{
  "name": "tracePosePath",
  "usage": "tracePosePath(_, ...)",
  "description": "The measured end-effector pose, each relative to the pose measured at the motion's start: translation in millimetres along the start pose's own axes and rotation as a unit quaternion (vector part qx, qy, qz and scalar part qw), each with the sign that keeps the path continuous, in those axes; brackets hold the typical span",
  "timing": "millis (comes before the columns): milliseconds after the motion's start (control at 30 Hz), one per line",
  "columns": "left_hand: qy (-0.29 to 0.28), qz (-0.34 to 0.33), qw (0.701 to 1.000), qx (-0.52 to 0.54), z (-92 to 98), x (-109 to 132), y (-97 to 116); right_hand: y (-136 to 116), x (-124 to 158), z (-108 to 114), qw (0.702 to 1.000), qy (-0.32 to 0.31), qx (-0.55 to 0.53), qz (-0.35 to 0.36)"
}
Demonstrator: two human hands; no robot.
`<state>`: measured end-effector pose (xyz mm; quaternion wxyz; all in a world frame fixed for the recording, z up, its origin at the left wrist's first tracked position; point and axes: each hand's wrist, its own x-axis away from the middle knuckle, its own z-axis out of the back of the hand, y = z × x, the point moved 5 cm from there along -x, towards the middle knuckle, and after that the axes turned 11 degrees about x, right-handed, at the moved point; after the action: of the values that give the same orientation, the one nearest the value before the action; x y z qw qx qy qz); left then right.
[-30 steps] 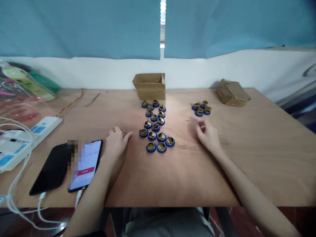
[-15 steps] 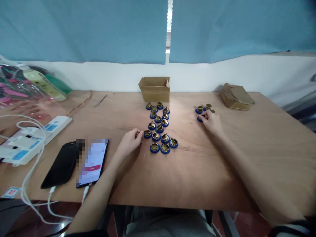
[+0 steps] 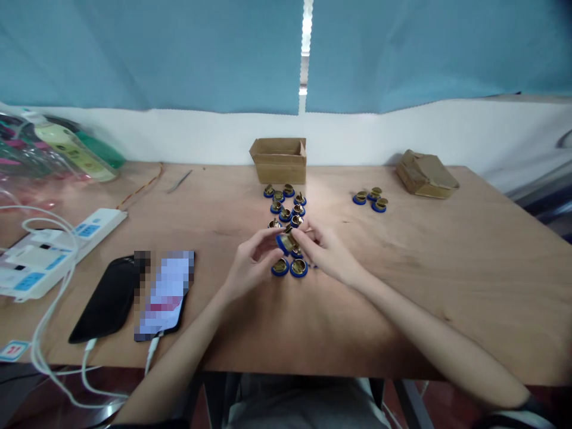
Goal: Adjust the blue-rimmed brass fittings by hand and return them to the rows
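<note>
In front of me, my left hand (image 3: 253,262) has its thumb and fingers curved around a round blue-and-brass piece (image 3: 283,243), tilted with its blue rim toward the lower left. From the other side my right hand (image 3: 324,247) closes on the same piece, thumb and fingertips at its brass part. The exact finger contact is partly hidden. Below and behind the hands are several similar pieces (image 3: 279,267) on the table, brass side up, some covered by the fingers. Another small group of these pieces (image 3: 379,205) lies farther right.
A cardboard box (image 3: 281,170) with its top open stands at the back. A crumpled brown package (image 3: 426,174) sits back right. To the left are two phones (image 3: 105,298) on white cables, a power strip (image 3: 96,229), a thin metal tool (image 3: 179,181) and bottles (image 3: 74,146).
My right hand has come from the right-hand group to the middle, bringing a piece. My left hand has moved slightly right and its fingers have spread around that piece.
</note>
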<state>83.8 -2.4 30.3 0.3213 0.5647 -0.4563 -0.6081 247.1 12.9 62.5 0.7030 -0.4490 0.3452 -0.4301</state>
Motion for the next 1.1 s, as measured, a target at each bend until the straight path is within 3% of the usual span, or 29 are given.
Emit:
tracePosePath(133, 0.066, 0.027, 0.997, 0.013, 16.4, -4.7, 4.2, 7.3, -21.6, -25.6, 0.999, -0.021, -0.032, -0.023)
tracePosePath(233, 0.141, 0.017, 0.990, -0.020, 35.9, -11.1, 9.7, 8.0, -36.4, -35.3, 0.989, -0.041, 0.144, 0.001)
tracePosePath(333, 0.233, 0.019, 0.971, -0.058, 57.5, -15.8, 8.6, 2.5, -47.2, -43.9, 0.943, -0.068, 0.322, 0.042)
tracePosePath(500, 0.348, 0.035, 0.937, -0.013, 91.0, -19.3, -12.1, -4.6, -58.6, -71.8, 0.873, -0.173, 0.440, 0.125)
tracePosePath(633, 0.357, 0.051, 0.933, 0.004, 97.3, -21.0, -29.6, -0.3, -74.1, -89.1, 0.814, -0.212, 0.518, 0.157)
tracePosePath(767, 0.356, 0.042, 0.933, 0.008, 87.2, -18.8, -31.3, 6.8, -86.0, -94.9, 0.779, -0.235, 0.552, 0.180)
tracePosePath(1100, 0.326, 0.041, 0.944, 0.011, 65.5, -13.3, -30.0, 24.2, -89.6, -91.7, 0.777, -0.226, 0.553, 0.199)
